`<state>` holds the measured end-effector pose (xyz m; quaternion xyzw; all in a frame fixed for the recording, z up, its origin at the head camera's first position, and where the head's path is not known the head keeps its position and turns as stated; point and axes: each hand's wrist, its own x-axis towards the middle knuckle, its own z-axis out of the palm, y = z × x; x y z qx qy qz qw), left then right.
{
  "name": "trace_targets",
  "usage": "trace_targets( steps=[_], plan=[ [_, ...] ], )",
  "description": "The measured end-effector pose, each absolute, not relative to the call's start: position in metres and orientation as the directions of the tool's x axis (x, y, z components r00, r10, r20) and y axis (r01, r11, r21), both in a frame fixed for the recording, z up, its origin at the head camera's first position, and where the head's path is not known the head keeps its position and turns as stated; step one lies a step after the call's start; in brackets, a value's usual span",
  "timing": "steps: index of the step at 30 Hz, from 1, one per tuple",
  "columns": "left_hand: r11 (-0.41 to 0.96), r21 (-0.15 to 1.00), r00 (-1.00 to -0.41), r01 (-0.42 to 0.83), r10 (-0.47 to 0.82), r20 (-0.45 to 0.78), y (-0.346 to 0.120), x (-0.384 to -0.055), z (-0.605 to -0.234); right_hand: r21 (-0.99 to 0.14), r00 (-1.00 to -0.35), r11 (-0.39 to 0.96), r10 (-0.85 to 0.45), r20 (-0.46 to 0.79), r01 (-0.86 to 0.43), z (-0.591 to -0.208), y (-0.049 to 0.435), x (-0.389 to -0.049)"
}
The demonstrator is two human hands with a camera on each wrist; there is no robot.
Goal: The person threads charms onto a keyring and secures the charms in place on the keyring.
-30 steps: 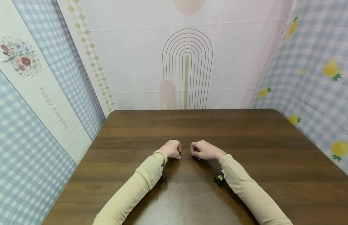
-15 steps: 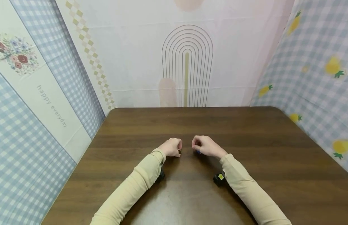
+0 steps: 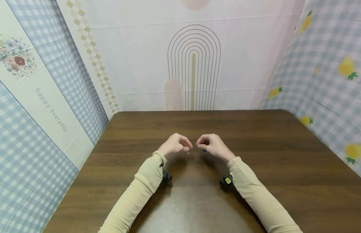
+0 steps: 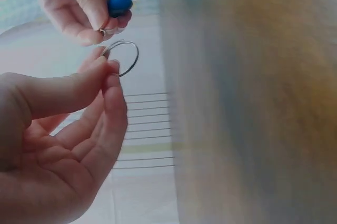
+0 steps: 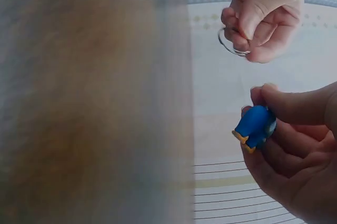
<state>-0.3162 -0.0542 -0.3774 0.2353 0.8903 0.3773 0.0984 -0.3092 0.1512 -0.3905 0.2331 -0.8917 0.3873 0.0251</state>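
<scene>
My left hand (image 3: 175,144) pinches a thin silver split key ring (image 4: 138,56) between thumb and fingertips, and most of the ring sticks out past them. Facing it, my right hand (image 3: 214,146) holds a small blue figurine charm (image 5: 255,121) with yellow feet. In the left wrist view a little metal loop (image 4: 103,32) shows at the right fingertips, just above the ring. A narrow gap separates the two hands. The charm's upper part is hidden by the right fingers, and in the head view only a speck of blue shows.
Both hands are over a brown wooden table (image 3: 180,200). Black wrist cameras (image 3: 226,183) hang under the sleeves. Printed cloth (image 3: 133,64) stands behind the table, with checked cloth (image 3: 329,81) along the right side and more on the left.
Both hands have moved up in the head view, and the left has come nearer to the right. Their fingers point more toward each other. The ring and the charm stay held.
</scene>
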Motion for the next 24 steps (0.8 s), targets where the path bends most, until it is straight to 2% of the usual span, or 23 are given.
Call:
trace_targets(
  steps=[12,17,24],
  plan=[
    [0.476,0.825,-0.925,0.305,0.355,0.137,-0.053,-0.318,-0.363,-0.710,-0.828,0.441,-0.405,0.387,-0.548,-0.370,0.147,-0.310],
    [0.304,0.897,-0.919,0.321,0.330,0.217,-0.049,-0.318,-0.362,-0.674,-0.817,0.462,-0.310,0.487,-0.577,-0.361,0.150,-0.304],
    [0.064,0.975,-0.949,0.215,0.248,0.193,-0.043,-0.320,-0.359,-0.642,-0.799,0.482,-0.289,0.527,-0.597,-0.353,0.152,-0.304]
  ],
)
